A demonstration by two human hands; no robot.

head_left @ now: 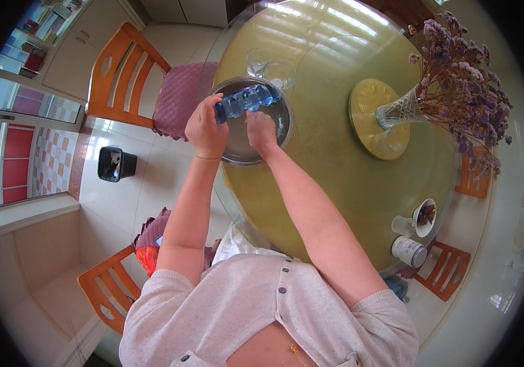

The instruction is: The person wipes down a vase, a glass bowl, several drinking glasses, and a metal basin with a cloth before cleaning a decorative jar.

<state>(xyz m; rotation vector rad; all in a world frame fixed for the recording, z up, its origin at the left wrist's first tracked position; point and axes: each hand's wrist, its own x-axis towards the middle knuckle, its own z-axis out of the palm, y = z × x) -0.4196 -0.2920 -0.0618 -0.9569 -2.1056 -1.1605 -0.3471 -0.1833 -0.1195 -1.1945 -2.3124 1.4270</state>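
Note:
A long, blue, see-through piece (246,103) with several rounded, faceted lobes is tilted over a round metal basin (285,138); its exact kind I cannot make out. My left hand (205,129) grips its left end, fingers closed round it. Just below the blue piece, over the basin, my right hand (262,131) is closed with its fingers drawn in. Whether anything is inside that hand is hidden. The basin rests at the left edge of the round greenish-yellow table.
Clear drinking glasses (281,76) stand beyond the basin. On the table (311,177), a glass vase (396,114) of dried purple flowers stands on a round yellow stand. A white bowl (422,225) and a jar (408,251) sit right. Wooden chairs (115,79) and a black bin (117,164) are left.

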